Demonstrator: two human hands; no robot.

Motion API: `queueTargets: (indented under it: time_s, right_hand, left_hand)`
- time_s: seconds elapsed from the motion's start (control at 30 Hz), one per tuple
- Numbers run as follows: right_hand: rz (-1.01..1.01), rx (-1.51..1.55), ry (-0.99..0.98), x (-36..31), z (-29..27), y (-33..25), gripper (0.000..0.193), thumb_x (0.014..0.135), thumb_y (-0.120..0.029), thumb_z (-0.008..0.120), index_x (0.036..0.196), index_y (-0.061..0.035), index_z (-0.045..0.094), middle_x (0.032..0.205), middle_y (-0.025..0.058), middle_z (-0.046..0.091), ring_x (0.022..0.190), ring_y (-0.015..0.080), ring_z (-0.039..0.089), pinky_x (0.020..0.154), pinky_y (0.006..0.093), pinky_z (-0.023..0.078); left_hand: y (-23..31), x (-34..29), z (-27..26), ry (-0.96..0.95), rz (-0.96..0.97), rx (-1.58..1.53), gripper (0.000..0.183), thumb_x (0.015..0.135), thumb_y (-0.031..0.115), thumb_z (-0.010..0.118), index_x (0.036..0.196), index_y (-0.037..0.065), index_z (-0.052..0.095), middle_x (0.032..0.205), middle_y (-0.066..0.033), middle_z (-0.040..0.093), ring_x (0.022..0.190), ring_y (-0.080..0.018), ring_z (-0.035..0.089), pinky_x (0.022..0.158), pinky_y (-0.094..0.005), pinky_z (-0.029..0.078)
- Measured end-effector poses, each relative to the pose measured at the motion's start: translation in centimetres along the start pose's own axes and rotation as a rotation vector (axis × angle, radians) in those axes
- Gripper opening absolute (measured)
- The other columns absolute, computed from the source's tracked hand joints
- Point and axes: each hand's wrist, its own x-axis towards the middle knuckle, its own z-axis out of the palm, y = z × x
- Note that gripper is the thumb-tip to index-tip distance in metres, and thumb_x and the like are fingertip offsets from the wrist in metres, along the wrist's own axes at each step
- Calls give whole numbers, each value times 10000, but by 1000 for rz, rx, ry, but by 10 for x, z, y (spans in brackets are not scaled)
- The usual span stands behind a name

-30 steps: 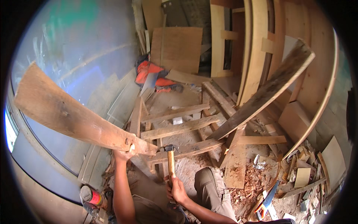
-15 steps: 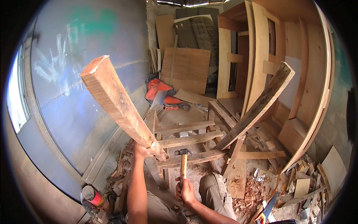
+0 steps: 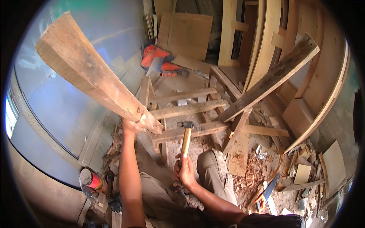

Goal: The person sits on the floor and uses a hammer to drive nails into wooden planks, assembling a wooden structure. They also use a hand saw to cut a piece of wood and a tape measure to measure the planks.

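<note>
My left hand is closed around the lower end of a thick wooden post, which rises tilted to the upper left. The post's foot meets the near left corner of a wooden frame made of rails and legs. My right hand grips a hammer by its wooden handle. The hammer's dark metal head is up, in front of the frame's nearest rail; whether it touches the rail I cannot tell. A second, darker post slants to the upper right from the frame's right corner.
At lower right lie a handsaw, wood shavings and offcuts. A can stands at lower left by the grey wall panel. Behind are orange-and-dark cloth, a leaning board and a wooden cabinet.
My view has dipped lower, so the scene sits higher in the picture. The post in my left hand leans further left. The hammer stays in my right hand, its head slightly further right against the frame.
</note>
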Motion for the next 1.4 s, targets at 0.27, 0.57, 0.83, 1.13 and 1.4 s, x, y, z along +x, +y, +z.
queueTargets:
  time_s: [0.27, 0.57, 0.83, 1.13, 1.4]
  right_hand:
    - [-9, 51, 104, 16, -24, -2, 402, 1040, -474, 340, 1023, -84, 439, 574, -10, 337, 404, 99, 305, 359, 270, 294]
    - [114, 39, 110, 19, -27, 12, 426, 1037, -496, 321, 1011, -89, 442, 560, -9, 335, 389, 99, 307, 348, 268, 278]
    - [167, 120, -78, 28, 13, 13, 409, 1040, -490, 311, 1005, -109, 454, 566, -12, 345, 380, 85, 292, 341, 261, 264]
    - [307, 92, -66, 31, 14, 20, 462, 1012, -561, 328, 992, -118, 460, 576, -17, 336, 383, 85, 274, 350, 260, 269]
    - [-216, 374, 133, 38, 20, 6, 476, 1005, -575, 332, 946, -110, 413, 541, -19, 321, 376, 93, 277, 342, 264, 253]
  left_hand:
    - [15, 8, -2, -22, 75, 124, 428, 741, 106, 685, 1115, -54, 553, 1033, -141, 654, 957, -244, 627, 862, -365, 498]
    - [26, 10, 12, 84, 98, 35, 532, 669, 96, 786, 1111, -46, 526, 1045, -124, 596, 962, -227, 589, 853, -359, 487]
    - [17, 7, 4, 18, 133, 98, 417, 732, 44, 623, 1122, -66, 521, 1017, -173, 660, 937, -261, 650, 830, -368, 525]
    - [28, 11, 4, -35, 153, 154, 447, 735, 36, 611, 1151, -67, 485, 1021, -188, 649, 926, -266, 644, 834, -375, 523]
    - [37, 14, 12, -29, 279, 279, 463, 738, 88, 617, 1153, -74, 488, 994, -171, 660, 910, -260, 642, 830, -362, 519]
